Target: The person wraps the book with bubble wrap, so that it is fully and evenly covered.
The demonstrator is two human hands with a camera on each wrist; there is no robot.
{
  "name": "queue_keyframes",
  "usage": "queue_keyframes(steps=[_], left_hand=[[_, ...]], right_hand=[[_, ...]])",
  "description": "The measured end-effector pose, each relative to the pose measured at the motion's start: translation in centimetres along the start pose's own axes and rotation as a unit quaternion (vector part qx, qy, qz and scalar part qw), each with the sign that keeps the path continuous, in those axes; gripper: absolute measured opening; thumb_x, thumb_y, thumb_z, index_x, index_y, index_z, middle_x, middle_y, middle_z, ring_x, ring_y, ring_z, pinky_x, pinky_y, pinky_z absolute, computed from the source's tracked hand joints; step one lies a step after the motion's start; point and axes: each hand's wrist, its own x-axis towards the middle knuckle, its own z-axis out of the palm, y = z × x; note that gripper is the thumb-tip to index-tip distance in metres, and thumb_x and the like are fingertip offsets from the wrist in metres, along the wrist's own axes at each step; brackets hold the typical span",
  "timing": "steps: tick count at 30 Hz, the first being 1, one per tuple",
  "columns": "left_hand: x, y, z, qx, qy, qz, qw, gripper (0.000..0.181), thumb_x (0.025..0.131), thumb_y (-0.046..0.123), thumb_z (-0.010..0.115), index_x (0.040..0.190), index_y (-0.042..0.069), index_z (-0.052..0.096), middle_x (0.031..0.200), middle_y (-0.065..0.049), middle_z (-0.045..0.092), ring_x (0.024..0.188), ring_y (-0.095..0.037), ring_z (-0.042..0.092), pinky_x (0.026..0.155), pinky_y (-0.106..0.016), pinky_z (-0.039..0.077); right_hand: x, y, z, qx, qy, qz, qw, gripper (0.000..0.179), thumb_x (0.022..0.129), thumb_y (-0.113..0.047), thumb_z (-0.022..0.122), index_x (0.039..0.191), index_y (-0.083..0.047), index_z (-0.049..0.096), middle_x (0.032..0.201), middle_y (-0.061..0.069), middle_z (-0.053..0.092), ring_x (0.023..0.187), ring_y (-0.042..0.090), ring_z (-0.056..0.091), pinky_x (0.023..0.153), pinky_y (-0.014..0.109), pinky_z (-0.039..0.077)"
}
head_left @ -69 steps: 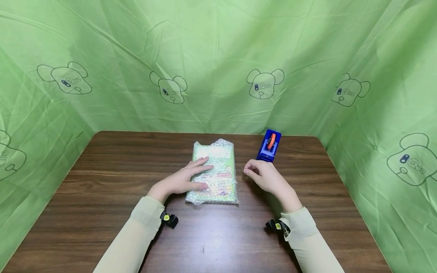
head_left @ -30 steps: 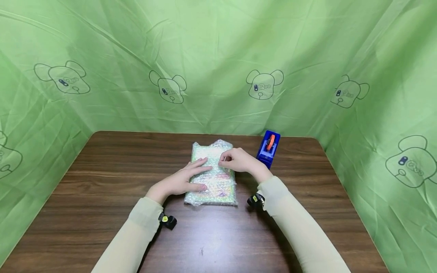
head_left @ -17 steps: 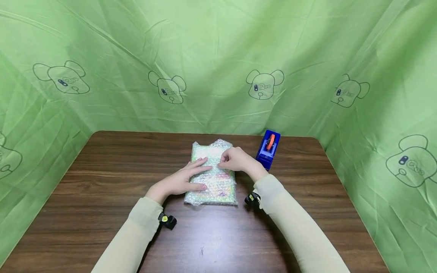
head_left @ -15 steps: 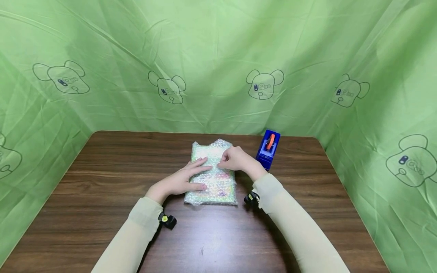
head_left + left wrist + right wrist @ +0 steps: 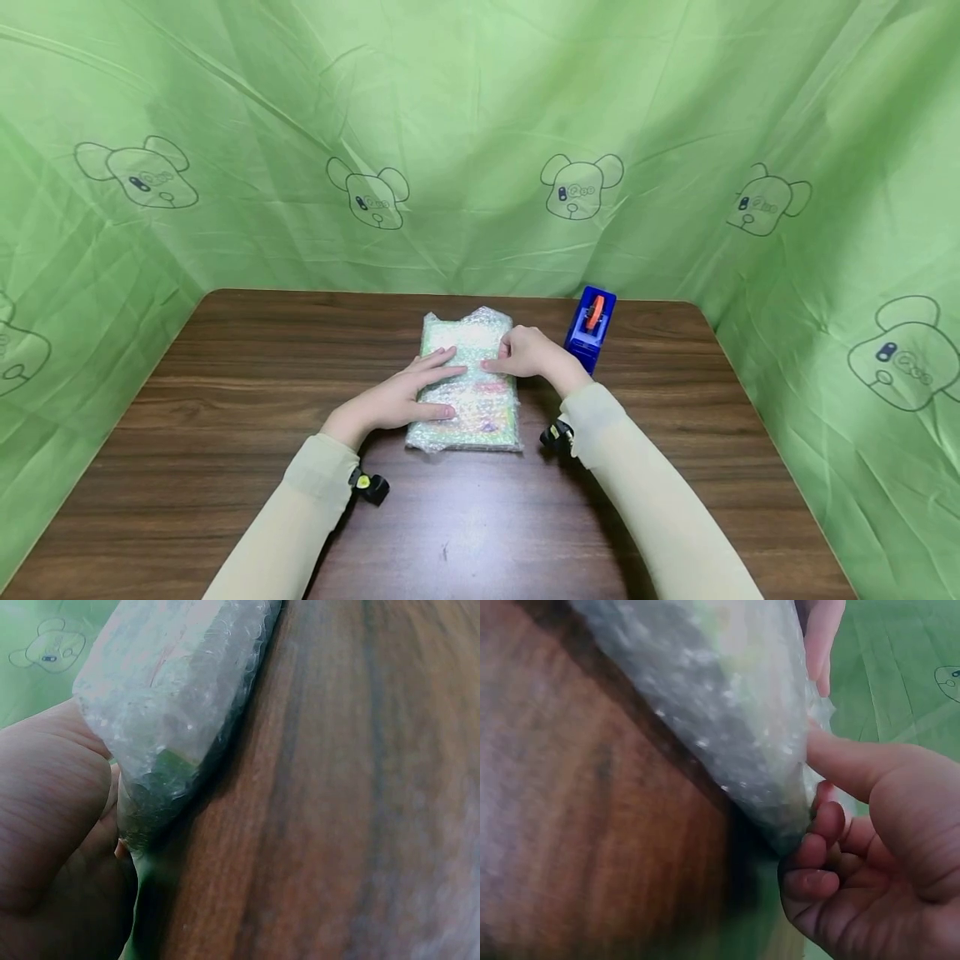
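A flat package in clear bubble wrap (image 5: 468, 429) lies on the table, with something green and printed showing through. My left hand (image 5: 401, 396) rests on its left side, fingers spread and straight. My right hand (image 5: 528, 354) is at its right edge. The right thumb (image 5: 847, 761) lies on top of the wrap, while the other fingers (image 5: 814, 881) curl at the package's edge. Whether a piece of tape is under the thumb is hidden. In the left wrist view, the wrap's edge (image 5: 195, 712) shows beside the left palm (image 5: 52, 802).
A blue tape dispenser (image 5: 588, 333) with an orange reel stands just behind the right hand, near the far edge. The wooden table (image 5: 255, 375) is enclosed by green cloth (image 5: 465, 100) at the back and both sides.
My right hand has moved left from in front of the dispenser onto the package. Its thumb and forefinger were together and are now apart, thumb on the wrap. My left hand stays put.
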Motion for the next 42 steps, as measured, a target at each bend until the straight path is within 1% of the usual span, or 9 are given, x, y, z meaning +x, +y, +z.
queue_keyframes(steps=[3,8,11,16,21,25,32,38,42], left_hand=[[0.1,0.1,0.0,-0.001,-0.001,0.001,1.0000,0.074,0.104,0.051,0.073,0.169,0.029,0.045,0.184,0.004,0.012,0.169,-0.033,0.002,0.131,-0.070,0.013],[0.3,0.0,0.0,0.002,-0.001,0.005,1.0000,0.074,0.104,0.049,0.074,0.169,0.028,0.045,0.184,0.002,0.013,0.169,-0.033,0.003,0.131,-0.069,0.013],[0.3,0.0,0.0,0.003,-0.001,0.007,1.0000,0.074,0.104,0.048,0.074,0.169,0.028,0.045,0.184,0.002,0.013,0.169,-0.033,0.003,0.131,-0.069,0.013],[0.3,-0.1,-0.1,0.005,0.000,0.007,1.0000,0.074,0.104,0.049,0.074,0.169,0.028,0.045,0.184,0.002,0.013,0.169,-0.033,0.003,0.131,-0.069,0.013],[0.2,0.0,-0.1,0.002,0.000,0.004,1.0000,0.074,0.104,0.050,0.074,0.169,0.028,0.046,0.184,0.003,0.013,0.169,-0.033,0.003,0.131,-0.069,0.013],[0.1,-0.1,-0.2,0.000,-0.001,0.002,1.0000,0.074,0.104,0.050,0.074,0.169,0.028,0.045,0.184,0.003,0.013,0.169,-0.033,0.002,0.132,-0.068,0.013],[0.1,-0.1,-0.3,-0.001,-0.002,0.003,1.0000,0.073,0.105,0.050,0.073,0.169,0.030,0.045,0.184,0.002,0.013,0.169,-0.034,0.002,0.131,-0.070,0.013],[0.1,-0.2,-0.3,-0.001,-0.002,0.001,1.0000,0.073,0.105,0.049,0.073,0.169,0.030,0.045,0.184,0.002,0.013,0.169,-0.034,0.002,0.131,-0.070,0.012],[0.0,-0.2,-0.3,0.000,-0.001,0.002,1.0000,0.074,0.105,0.049,0.073,0.169,0.029,0.045,0.184,0.002,0.014,0.169,-0.035,0.002,0.130,-0.071,0.012]], right_hand=[[-0.1,0.8,0.2,0.027,0.004,-0.005,0.9996,0.044,0.099,-0.052,0.080,0.080,-0.015,0.065,0.073,-0.004,0.061,0.066,0.013,0.054,0.068,0.030,0.048],[0.1,1.8,0.4,0.058,0.013,-0.013,0.9981,0.045,0.101,-0.045,0.080,0.081,-0.014,0.053,0.071,-0.005,0.044,0.065,0.013,0.042,0.068,0.031,0.040],[0.0,1.9,0.3,0.068,0.012,-0.020,0.9974,0.044,0.102,-0.039,0.080,0.082,-0.014,0.050,0.069,-0.005,0.039,0.064,0.013,0.039,0.067,0.031,0.037],[-0.3,1.7,-0.1,0.056,0.012,-0.041,0.9975,0.037,0.104,-0.028,0.077,0.084,-0.013,0.050,0.072,-0.003,0.044,0.069,0.016,0.044,0.072,0.033,0.040],[-0.6,1.1,-0.2,0.027,0.009,-0.048,0.9984,0.023,0.104,-0.022,0.067,0.087,-0.013,0.055,0.079,-0.001,0.053,0.075,0.017,0.052,0.075,0.033,0.044],[-0.6,0.6,0.0,0.026,0.007,-0.039,0.9989,0.024,0.106,-0.030,0.064,0.090,-0.012,0.058,0.080,0.001,0.058,0.073,0.017,0.054,0.071,0.032,0.045],[-0.3,-0.2,0.8,0.028,0.006,-0.004,0.9996,0.052,0.106,-0.060,0.063,0.089,-0.011,0.065,0.075,0.001,0.062,0.065,0.016,0.055,0.064,0.033,0.049],[0.2,-0.6,1.6,0.009,0.017,0.015,0.9997,0.058,0.103,-0.061,0.070,0.070,-0.014,0.064,0.058,-0.005,0.051,0.051,0.010,0.045,0.056,0.029,0.046],[0.3,-0.9,1.8,0.015,0.030,0.029,0.9990,0.055,0.101,-0.061,0.073,0.074,-0.013,0.067,0.061,-0.003,0.058,0.053,0.012,0.051,0.057,0.030,0.048]])
